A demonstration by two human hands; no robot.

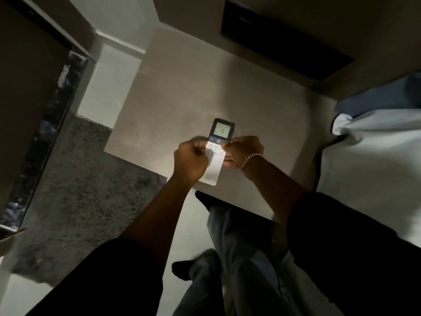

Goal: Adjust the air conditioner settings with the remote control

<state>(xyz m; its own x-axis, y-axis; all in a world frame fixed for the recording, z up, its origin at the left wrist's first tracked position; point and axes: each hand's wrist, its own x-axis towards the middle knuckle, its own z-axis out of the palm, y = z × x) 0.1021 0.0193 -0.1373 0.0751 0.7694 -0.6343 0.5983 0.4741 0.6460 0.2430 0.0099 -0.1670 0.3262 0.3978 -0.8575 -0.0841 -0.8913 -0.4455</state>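
The air conditioner remote control (218, 142) is white with a dark top and a lit screen that reads 19. Both hands hold it above the edge of a pale bedside table (182, 99). My left hand (190, 161) curls around its left side, thumb near the buttons. My right hand (242, 152), with a chain bracelet on the wrist, grips the right side, thumb on the button area. The lower end of the remote sticks out below my left hand.
A bed with white sheets (376, 156) and a blue pillow (382, 94) lies to the right. A grey shaggy rug (86, 179) covers the floor on the left. A dark panel (284, 39) hangs behind the table. My legs (239, 258) are below.
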